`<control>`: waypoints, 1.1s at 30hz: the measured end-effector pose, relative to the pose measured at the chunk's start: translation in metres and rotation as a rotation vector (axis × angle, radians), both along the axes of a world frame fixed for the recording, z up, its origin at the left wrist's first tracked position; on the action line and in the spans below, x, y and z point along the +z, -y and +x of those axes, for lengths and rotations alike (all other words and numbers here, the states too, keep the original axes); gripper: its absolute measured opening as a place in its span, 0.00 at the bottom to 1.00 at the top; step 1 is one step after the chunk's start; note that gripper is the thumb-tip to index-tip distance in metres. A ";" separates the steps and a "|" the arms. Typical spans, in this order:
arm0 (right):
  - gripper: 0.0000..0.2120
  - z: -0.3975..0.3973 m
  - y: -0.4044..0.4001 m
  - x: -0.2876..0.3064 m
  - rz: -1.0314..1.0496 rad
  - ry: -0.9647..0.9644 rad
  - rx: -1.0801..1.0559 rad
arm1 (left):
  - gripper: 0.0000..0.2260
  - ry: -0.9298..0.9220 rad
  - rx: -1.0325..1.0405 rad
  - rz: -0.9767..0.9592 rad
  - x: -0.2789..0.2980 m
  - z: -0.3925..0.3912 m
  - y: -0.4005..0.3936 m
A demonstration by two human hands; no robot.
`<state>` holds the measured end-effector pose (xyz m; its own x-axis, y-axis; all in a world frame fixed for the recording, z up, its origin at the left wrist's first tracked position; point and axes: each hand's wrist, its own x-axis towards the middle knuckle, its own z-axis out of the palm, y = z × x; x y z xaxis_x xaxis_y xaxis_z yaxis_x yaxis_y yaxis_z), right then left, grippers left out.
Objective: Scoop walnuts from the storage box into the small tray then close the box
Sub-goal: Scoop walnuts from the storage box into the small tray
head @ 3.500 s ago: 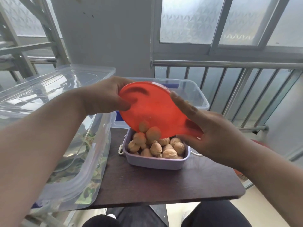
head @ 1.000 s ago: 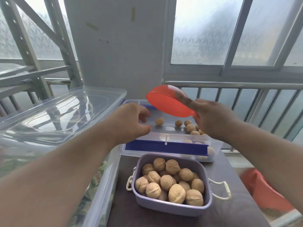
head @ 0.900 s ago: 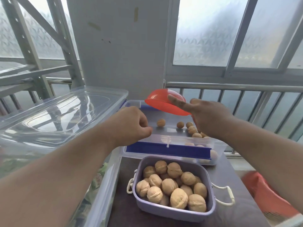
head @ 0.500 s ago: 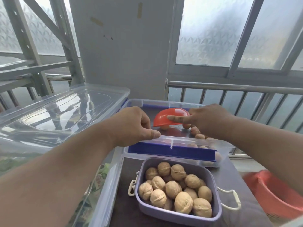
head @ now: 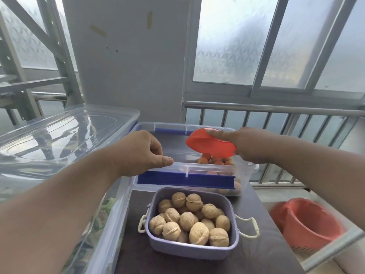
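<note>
Walnuts [head: 189,220] are sitting heaped in the small purple tray [head: 192,252] on the dark table [head: 256,256], while behind it the right hand [head: 250,144] is gripping a red scoop [head: 210,143] over the clear storage box [head: 245,169], whose near rim the left hand [head: 141,153] is pinching.

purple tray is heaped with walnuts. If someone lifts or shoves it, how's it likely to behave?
The purple tray probably feels hefty for its size, since walnuts fill it past the rim. The top ones sit loose and round, so a tilt or quick shove would likely roll some off. Its thin white side handles look flimsy; gripping the walls seems safer.
</note>
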<state>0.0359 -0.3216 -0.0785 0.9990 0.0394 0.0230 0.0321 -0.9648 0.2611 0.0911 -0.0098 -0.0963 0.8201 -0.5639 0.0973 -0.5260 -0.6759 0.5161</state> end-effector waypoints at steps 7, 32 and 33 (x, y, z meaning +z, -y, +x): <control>0.47 0.002 -0.002 -0.002 0.337 -0.073 -0.010 | 0.20 -0.008 0.007 0.012 0.001 0.000 0.001; 0.49 0.047 -0.072 -0.004 0.839 -0.447 0.074 | 0.33 0.117 0.175 0.076 0.020 0.008 -0.039; 0.49 0.048 -0.077 -0.003 0.858 -0.453 0.078 | 0.33 0.102 0.158 0.087 0.019 0.008 -0.038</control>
